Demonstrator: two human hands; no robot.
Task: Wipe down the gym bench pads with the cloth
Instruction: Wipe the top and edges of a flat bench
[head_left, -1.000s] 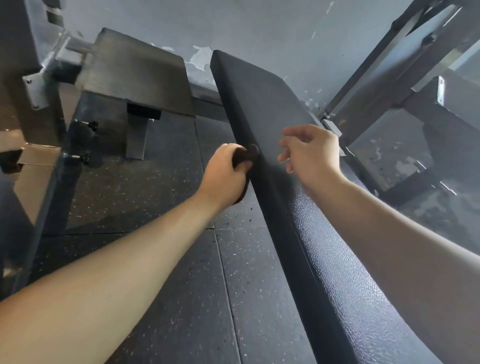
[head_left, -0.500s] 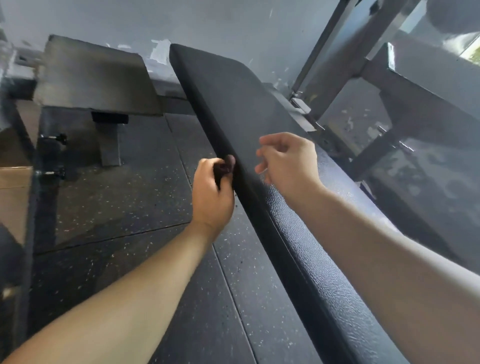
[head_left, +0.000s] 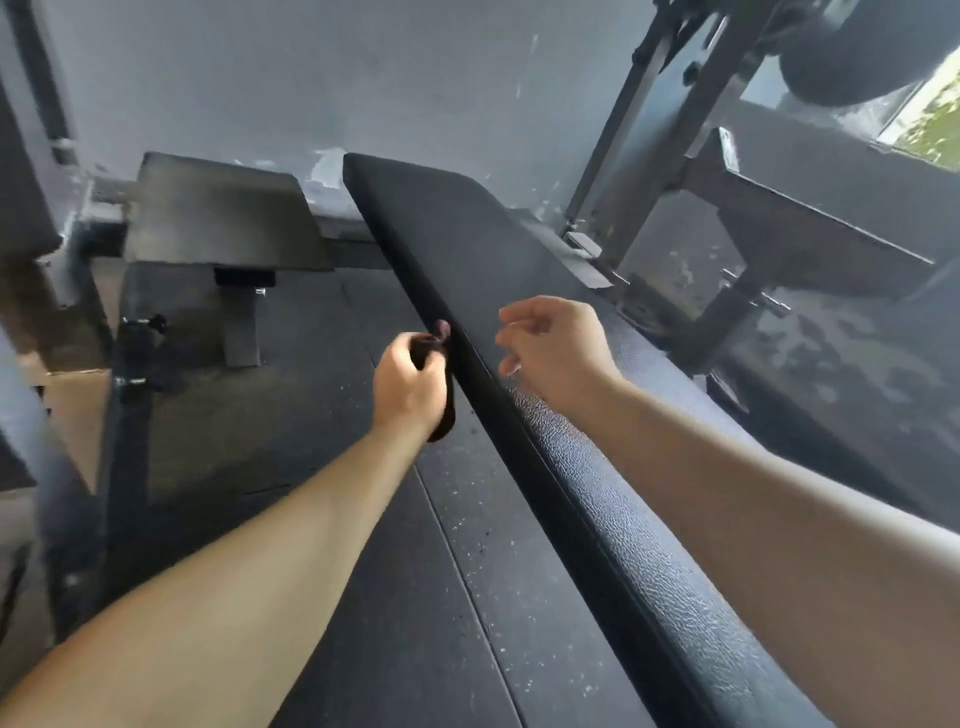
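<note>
Moved only slightly since a second ago: left hand (head_left: 410, 387), kept against the left side face of the bench pad (head_left: 467, 249), roughly midway along it. Noted as curled tight round a dark cloth (head_left: 445, 423), bunched, with a tuft poking out above the thumb and an end hanging below the palm, against the pad's edge. Right hand (head_left: 558, 348) held just over the pad's top, contact not determinable, fingers loosely bent, nothing grasped. Smaller pad (head_left: 223, 223) off to the left, well apart. Metal frame (head_left: 779, 218) to the right. Speckled rubber floor (head_left: 363, 597) beneath.
</note>
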